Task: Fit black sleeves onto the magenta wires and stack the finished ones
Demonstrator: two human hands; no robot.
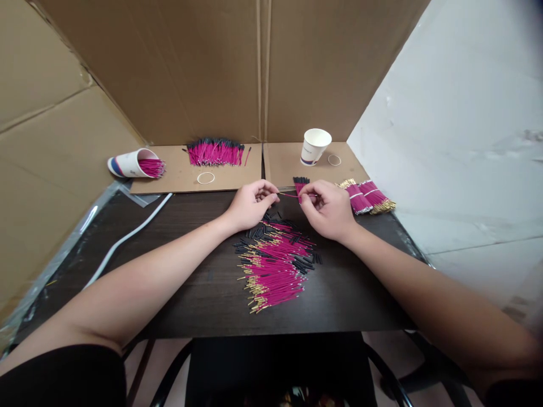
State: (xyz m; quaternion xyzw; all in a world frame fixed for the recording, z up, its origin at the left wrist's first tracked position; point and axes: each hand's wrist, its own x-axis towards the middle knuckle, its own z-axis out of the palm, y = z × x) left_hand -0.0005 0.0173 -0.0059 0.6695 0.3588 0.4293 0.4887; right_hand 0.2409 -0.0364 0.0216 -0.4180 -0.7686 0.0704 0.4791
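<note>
I count two paper cups [314, 147] [132, 163], two rubber bands [206, 178] [334, 160], two tied wire bundles [358, 199] [376, 197].

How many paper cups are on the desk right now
2. One cup lies on its side at the back left with pink wires inside; the other cup stands upright at the back right. None seems hidden.

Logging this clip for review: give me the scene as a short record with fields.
left hand: pinches one end of a pink wire
right hand: pinches the wire's other end
loose pile: pink wires and black sleeves, on the dark table
bundles: banded, right of the hands
upright cup: on cardboard
tipped cup: holds pink wires
</note>
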